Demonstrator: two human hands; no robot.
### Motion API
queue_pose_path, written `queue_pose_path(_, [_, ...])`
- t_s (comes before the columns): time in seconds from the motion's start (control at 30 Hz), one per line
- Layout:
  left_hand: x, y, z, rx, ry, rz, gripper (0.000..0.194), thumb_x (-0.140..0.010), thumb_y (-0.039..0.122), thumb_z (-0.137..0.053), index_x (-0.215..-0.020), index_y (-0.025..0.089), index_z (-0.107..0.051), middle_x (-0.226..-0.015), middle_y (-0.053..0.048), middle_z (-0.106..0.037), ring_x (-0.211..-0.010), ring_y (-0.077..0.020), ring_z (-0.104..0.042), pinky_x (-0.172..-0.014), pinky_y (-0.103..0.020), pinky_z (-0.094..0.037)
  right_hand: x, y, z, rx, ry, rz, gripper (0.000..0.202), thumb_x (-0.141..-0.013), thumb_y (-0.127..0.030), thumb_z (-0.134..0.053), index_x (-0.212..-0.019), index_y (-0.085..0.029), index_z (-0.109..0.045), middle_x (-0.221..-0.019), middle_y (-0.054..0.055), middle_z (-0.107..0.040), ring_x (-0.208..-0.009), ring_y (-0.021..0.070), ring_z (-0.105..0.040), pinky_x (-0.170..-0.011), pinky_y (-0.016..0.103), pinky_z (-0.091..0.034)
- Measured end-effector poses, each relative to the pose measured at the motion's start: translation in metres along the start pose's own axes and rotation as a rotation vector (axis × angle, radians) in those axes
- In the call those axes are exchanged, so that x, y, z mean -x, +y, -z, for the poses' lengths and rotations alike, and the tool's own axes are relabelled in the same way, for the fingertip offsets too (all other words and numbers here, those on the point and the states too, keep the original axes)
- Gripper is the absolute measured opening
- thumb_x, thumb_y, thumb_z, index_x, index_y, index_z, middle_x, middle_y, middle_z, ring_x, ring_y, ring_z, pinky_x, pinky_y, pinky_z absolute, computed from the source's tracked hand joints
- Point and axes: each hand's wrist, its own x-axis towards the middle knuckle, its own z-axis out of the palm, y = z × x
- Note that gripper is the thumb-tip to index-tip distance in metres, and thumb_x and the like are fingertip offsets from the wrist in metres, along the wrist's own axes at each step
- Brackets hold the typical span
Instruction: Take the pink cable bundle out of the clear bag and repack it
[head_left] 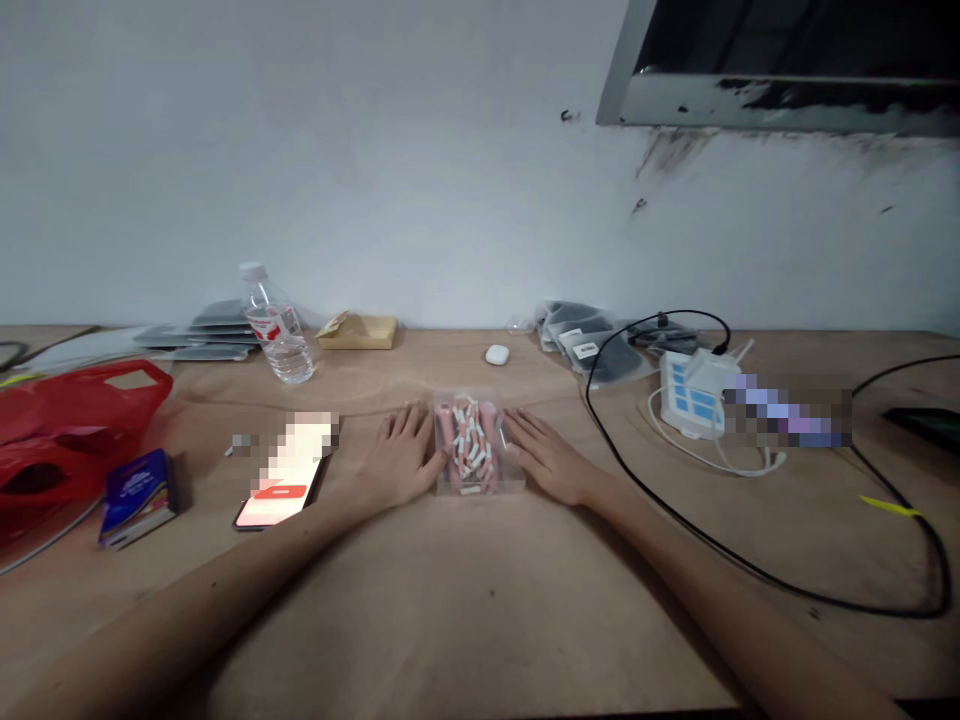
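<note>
Your wooden table point(465, 600) filled the view, cluttered along its far edge. At the far left sat a red plastic bag point(67, 420), with a water bottle point(276, 330) behind it, and a black cable point(750, 570) looped across the right side past a white charger block point(694, 392). A phone point(281, 480) lay face up just left of your work. At the centre stood a clear packet of pink and white pieces point(472, 445), unopened as far as you could judge. Your left hand point(401, 460) and right hand point(547, 458) lay flat on either side, fingers spread and touching its edges, gripping nothing. A small white earbud case point(496, 354) sat beyond it. Nothing had yet been taken out; the handling looked barely begun.
</note>
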Motion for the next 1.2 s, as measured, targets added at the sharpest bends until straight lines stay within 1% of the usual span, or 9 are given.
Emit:
queue_pose_path(0.1, [0.000, 0.000, 0.000, 0.023, -0.001, -0.020, 0.065, -0.102, 0.052, -0.026, -0.151, 0.011, -0.037, -0.161, -0.019, -0.032, -0.150, -0.0341, -0.025, -0.119, -0.055, -0.021, -0.001, 0.000, -0.001, -0.024, 0.057, 0.022, 0.071, -0.103, -0.059, -0.020, -0.159, -0.015, -0.028, -0.161, 0.015, -0.034, -0.149, 0.0341, -0.031, -0.120, 0.060, -0.030])
queue_pose_path(0.3, [0.000, -0.001, -0.001, 0.024, 0.012, -0.041, 0.064, -0.103, 0.051, -0.023, -0.150, 0.010, -0.040, -0.159, -0.018, -0.036, -0.148, -0.0347, -0.028, -0.118, -0.055, -0.022, -0.002, 0.000, -0.001, -0.057, 0.100, 0.054, 0.073, -0.103, -0.060, -0.024, -0.160, -0.016, -0.024, -0.161, 0.016, -0.035, -0.148, 0.0347, -0.034, -0.118, 0.061, -0.032])
queue_pose_path(0.47, [0.000, -0.003, -0.003, 0.017, 0.010, -0.038, 0.066, -0.103, 0.051, -0.022, -0.152, 0.010, -0.037, -0.160, -0.019, -0.033, -0.149, -0.0351, -0.026, -0.118, -0.056, -0.021, -0.003, 0.000, -0.001, -0.041, 0.098, 0.039, 0.074, -0.102, -0.061, -0.023, -0.159, -0.015, -0.028, -0.159, 0.018, -0.038, -0.147, 0.0365, -0.036, -0.116, 0.063, -0.034])
queue_pose_path(0.67, [0.000, -0.002, -0.002, 0.024, -0.020, -0.028, 0.068, -0.103, 0.052, -0.021, -0.153, 0.008, -0.036, -0.161, -0.020, -0.031, -0.151, -0.0369, -0.023, -0.119, -0.058, -0.019, -0.004, 0.002, -0.003, -0.035, 0.098, 0.036, 0.069, -0.102, -0.061, -0.026, -0.158, -0.021, -0.033, -0.158, 0.014, -0.041, -0.146, 0.0348, -0.037, -0.117, 0.061, -0.033])
queue_pose_path(0.83, [0.001, 0.000, 0.000, 0.010, -0.015, -0.020, 0.068, -0.103, 0.051, -0.019, -0.151, 0.008, -0.040, -0.161, -0.020, -0.031, -0.150, -0.0360, -0.024, -0.119, -0.056, -0.020, -0.006, 0.003, -0.003, -0.010, 0.086, 0.028, 0.072, -0.102, -0.062, -0.023, -0.154, -0.015, -0.041, -0.155, 0.019, -0.044, -0.146, 0.0356, -0.038, -0.118, 0.061, -0.032])
queue_pose_path(0.9, [0.002, 0.001, 0.000, 0.005, -0.022, -0.012, 0.067, -0.103, 0.051, -0.018, -0.151, 0.008, -0.039, -0.161, -0.020, -0.030, -0.151, -0.0362, -0.023, -0.119, -0.058, -0.019, -0.007, 0.002, 0.000, 0.001, 0.080, 0.057, 0.072, -0.103, -0.061, -0.023, -0.155, -0.014, -0.037, -0.156, 0.019, -0.042, -0.147, 0.0350, -0.036, -0.118, 0.060, -0.031])
queue_pose_path(1.03, [0.002, 0.001, 0.000, -0.008, -0.032, 0.001, 0.067, -0.103, 0.050, -0.020, -0.154, 0.008, -0.035, -0.162, -0.020, -0.029, -0.151, -0.0357, -0.022, -0.119, -0.058, -0.018, -0.009, 0.000, 0.007, 0.008, 0.087, 0.138, 0.072, -0.103, -0.058, -0.026, -0.160, -0.014, -0.023, -0.162, 0.019, -0.031, -0.150, 0.0331, -0.029, -0.120, 0.060, -0.027])
queue_pose_path(1.1, [0.002, 0.001, -0.001, -0.005, -0.037, 0.009, 0.069, -0.103, 0.052, -0.020, -0.154, 0.008, -0.033, -0.162, -0.021, -0.028, -0.151, -0.0356, -0.022, -0.119, -0.058, -0.018, -0.009, 0.000, 0.009, -0.019, 0.081, 0.160, 0.072, -0.104, -0.057, -0.027, -0.161, -0.014, -0.017, -0.163, 0.019, -0.029, -0.150, 0.0326, -0.029, -0.119, 0.059, -0.030])
queue_pose_path(1.2, [0.002, 0.001, -0.002, 0.003, -0.033, 0.004, 0.071, -0.103, 0.053, -0.018, -0.154, 0.007, -0.034, -0.162, -0.021, -0.027, -0.151, -0.0358, -0.023, -0.119, -0.059, -0.019, -0.009, 0.000, 0.007, -0.067, 0.080, 0.175, 0.071, -0.104, -0.055, -0.029, -0.162, -0.019, -0.012, -0.163, 0.016, -0.030, -0.148, 0.0322, -0.033, -0.117, 0.059, -0.034])
